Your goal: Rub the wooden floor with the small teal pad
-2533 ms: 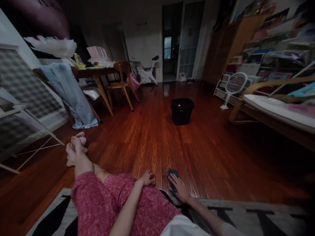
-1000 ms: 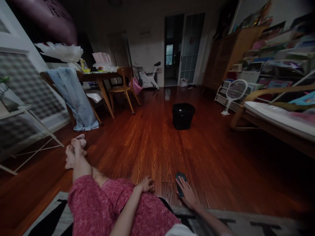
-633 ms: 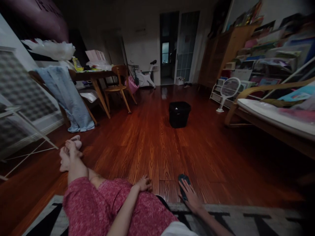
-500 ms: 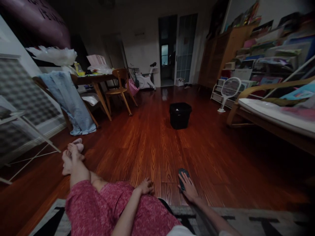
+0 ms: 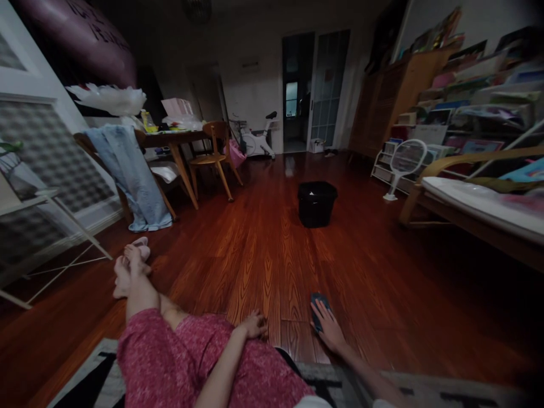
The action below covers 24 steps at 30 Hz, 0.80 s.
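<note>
My right hand (image 5: 328, 324) lies flat, fingers stretched out, on top of a dark grey-blue oblong thing (image 5: 315, 298) on the wooden floor. Most of that thing is under my palm and fingers, so I cannot make out its kind. My left hand (image 5: 255, 325) rests at the edge of my thigh in pink shorts (image 5: 204, 351), its fingers loosely extended and holding nothing. A black bin (image 5: 317, 212) stands upright on the floor ahead, apart from both hands.
A patterned rug (image 5: 96, 377) lies under my legs. Left are a white metal stand (image 5: 63, 212), pink slippers (image 5: 141, 245), pale blue jeans (image 5: 131, 175) draped over a chair, and a table (image 5: 187, 137). A wooden-armed seat (image 5: 463, 192) and white racket (image 5: 407, 157) are at the right.
The whole view has shifted slightly, with the room appearing a little further right. My right hand stays on the dark thing, and my left hand still rests at my thigh.
</note>
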Each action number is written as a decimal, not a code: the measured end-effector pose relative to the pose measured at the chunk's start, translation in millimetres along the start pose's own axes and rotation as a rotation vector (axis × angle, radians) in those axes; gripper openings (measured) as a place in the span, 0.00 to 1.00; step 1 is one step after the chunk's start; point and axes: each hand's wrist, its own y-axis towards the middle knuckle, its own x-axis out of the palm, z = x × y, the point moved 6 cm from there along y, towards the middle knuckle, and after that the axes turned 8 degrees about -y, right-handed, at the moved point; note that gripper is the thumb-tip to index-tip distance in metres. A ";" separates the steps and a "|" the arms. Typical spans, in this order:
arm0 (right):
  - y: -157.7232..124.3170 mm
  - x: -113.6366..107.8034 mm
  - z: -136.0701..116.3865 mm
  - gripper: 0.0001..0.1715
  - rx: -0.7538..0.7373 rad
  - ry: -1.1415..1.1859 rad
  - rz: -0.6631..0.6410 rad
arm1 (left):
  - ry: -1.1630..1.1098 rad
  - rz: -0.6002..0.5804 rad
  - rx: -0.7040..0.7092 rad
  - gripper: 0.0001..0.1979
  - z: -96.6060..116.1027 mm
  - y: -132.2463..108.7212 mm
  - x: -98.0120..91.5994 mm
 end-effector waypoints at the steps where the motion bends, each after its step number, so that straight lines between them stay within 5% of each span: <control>1: -16.6 1.2 5.8 0.38 -0.020 -0.001 -0.003 | -0.004 0.000 -0.001 0.35 -0.2 0.3 0.4; 7: -86.3 -7.3 84.6 0.39 0.113 -0.041 0.064 | -0.015 -0.031 -0.011 0.36 -5.6 2.4 3.8; 11: -81.5 -28.0 144.2 0.38 0.503 -0.056 0.161 | -0.007 -0.047 -0.011 0.36 -7.3 3.5 4.5; 14: -59.2 -37.0 151.9 0.40 0.790 -0.025 0.229 | -0.001 -0.049 -0.015 0.37 -6.8 4.0 4.4; 18: -13.3 -34.1 103.5 0.42 0.881 0.039 0.340 | 0.002 -0.044 -0.009 0.39 -5.7 4.6 3.8; 24: 44.5 -6.1 -41.9 0.37 0.339 0.001 0.139 | -0.004 -0.048 -0.001 0.39 -5.7 4.1 3.7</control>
